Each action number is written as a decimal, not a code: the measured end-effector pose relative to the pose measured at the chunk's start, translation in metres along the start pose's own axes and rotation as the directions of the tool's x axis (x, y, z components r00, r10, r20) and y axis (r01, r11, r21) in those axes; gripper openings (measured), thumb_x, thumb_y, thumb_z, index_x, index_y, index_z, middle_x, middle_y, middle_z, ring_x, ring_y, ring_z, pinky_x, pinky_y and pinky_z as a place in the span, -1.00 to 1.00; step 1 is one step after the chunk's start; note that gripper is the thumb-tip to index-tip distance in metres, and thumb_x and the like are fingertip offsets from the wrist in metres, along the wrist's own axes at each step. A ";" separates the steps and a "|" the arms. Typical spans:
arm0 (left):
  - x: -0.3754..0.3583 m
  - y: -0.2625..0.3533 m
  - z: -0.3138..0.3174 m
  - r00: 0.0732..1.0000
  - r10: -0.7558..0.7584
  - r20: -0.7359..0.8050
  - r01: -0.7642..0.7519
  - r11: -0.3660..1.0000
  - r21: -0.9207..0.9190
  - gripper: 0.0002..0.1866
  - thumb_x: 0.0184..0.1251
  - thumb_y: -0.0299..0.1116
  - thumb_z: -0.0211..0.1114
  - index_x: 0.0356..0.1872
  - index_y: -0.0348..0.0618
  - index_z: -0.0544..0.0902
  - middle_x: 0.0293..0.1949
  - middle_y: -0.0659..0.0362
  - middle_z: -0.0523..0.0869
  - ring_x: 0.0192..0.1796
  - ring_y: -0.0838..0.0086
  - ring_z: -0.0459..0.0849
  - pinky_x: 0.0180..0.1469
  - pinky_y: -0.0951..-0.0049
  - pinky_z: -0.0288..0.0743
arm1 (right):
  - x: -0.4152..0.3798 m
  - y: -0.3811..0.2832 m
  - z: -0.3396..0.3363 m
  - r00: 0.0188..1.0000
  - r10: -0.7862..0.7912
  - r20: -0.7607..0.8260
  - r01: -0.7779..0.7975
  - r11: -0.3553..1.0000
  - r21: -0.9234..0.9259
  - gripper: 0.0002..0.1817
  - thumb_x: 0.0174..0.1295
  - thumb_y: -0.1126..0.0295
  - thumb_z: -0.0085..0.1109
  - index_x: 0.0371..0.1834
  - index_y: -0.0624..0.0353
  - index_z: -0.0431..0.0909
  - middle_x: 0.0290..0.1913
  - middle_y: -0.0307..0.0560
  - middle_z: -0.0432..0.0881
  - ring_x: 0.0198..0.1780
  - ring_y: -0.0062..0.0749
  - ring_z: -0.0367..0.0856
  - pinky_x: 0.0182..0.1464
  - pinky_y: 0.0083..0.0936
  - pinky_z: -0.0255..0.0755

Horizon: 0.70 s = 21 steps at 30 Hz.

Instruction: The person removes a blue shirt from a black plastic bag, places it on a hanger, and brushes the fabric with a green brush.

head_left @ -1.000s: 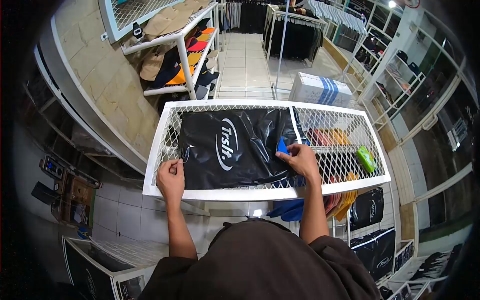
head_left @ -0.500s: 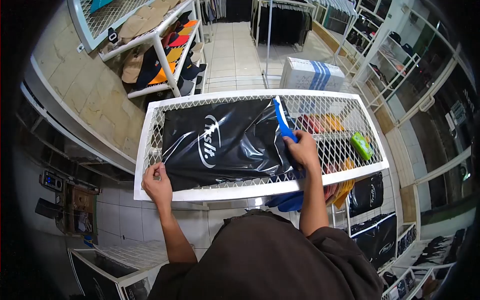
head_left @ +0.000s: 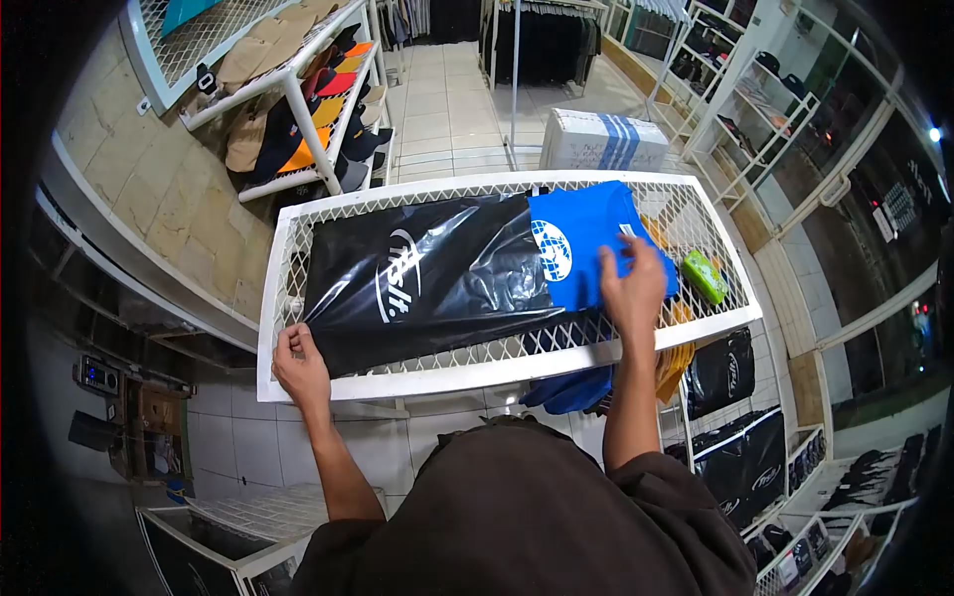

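Note:
A black plastic bag (head_left: 452,263) with white lettering lies flat on the white mesh-topped table (head_left: 477,373). From its right end sticks out a folded blue shirt (head_left: 586,214) bearing a white globe print; the rest of the shirt is hidden inside. My left hand (head_left: 302,366) pinches the bag's near left corner at the table edge. Over the right part of the shirt is my right hand (head_left: 634,286), fingers apart and slightly blurred, holding nothing. Just right of that hand rests a green packet (head_left: 704,276).
A white box with blue stripes (head_left: 604,142) stands behind the table. Caps fill a white rack (head_left: 308,119) at the far left. Black bags (head_left: 740,467) sit on a shelf at the right, and dark clothes (head_left: 547,45) hang at the back.
The blue shirt now shows well outside the bag's right end, where only a blue strip showed before. My right hand has let go and moved right. My left hand stays at the corner.

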State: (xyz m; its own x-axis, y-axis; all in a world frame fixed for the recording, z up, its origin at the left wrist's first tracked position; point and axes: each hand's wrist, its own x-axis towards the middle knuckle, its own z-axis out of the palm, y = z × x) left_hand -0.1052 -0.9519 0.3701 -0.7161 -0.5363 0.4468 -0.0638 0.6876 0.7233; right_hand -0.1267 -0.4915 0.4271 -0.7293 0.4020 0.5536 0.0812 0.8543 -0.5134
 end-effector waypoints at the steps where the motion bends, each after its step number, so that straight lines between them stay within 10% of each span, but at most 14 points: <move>1: 0.000 -0.006 0.003 1.000 0.006 -0.003 -0.006 0.999 -0.037 -0.81 0.48 -0.34 0.31 -0.18 -0.29 0.71 -0.35 0.08 0.73 -0.33 0.33 0.62 -0.20 0.31 0.51 | -0.012 -0.026 -0.006 0.976 0.114 0.186 -0.136 0.984 0.112 -0.52 0.28 0.01 0.37 0.06 0.16 0.70 -0.24 0.14 0.77 -0.14 0.07 0.75 -0.04 -0.09 0.57; 5: 0.006 -0.019 0.007 1.000 0.017 -0.021 -0.022 0.953 -0.303 -0.78 0.62 -0.31 0.20 -0.10 -0.30 0.64 -0.38 0.18 0.64 -0.35 0.52 0.53 -0.25 0.45 0.42 | -0.044 -0.059 -0.002 0.825 0.116 0.554 -0.148 0.989 0.014 -0.42 0.29 -0.08 0.35 0.07 0.25 0.69 -0.33 0.15 0.79 -0.23 0.09 0.80 -0.12 -0.12 0.60; 12: 0.045 -0.044 -0.039 0.994 -0.059 -0.097 0.023 0.943 -0.332 -0.77 0.64 -0.31 0.22 -0.09 -0.32 0.64 -0.41 0.35 0.52 -0.38 0.70 0.37 -0.33 0.60 0.28 | -0.065 -0.096 0.010 0.772 -0.122 0.624 -0.163 0.911 0.380 -0.57 0.25 0.30 0.46 0.12 0.32 0.66 -0.46 0.00 0.72 -0.42 -0.36 0.71 -0.25 -0.45 0.56; 21: 0.046 -0.150 -0.132 0.935 -0.222 -0.278 0.130 0.940 -0.315 -0.76 0.60 -0.31 0.26 0.03 -0.30 0.66 -0.23 0.25 0.67 -0.17 0.61 0.59 -0.07 0.56 0.49 | -0.085 -0.203 0.063 0.689 -0.496 0.529 -0.003 0.727 0.686 -0.70 0.24 0.38 0.44 -0.01 0.28 0.71 -0.46 0.03 0.71 -0.45 -0.32 0.70 -0.31 -0.40 0.55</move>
State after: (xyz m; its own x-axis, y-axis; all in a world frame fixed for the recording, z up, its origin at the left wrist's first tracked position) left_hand -0.0370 -1.1437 0.3517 -0.4621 -0.7899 0.4031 0.0661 0.4226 0.9039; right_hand -0.1242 -0.7198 0.4433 -0.9018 -0.3211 0.2892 -0.4048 0.3936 -0.8253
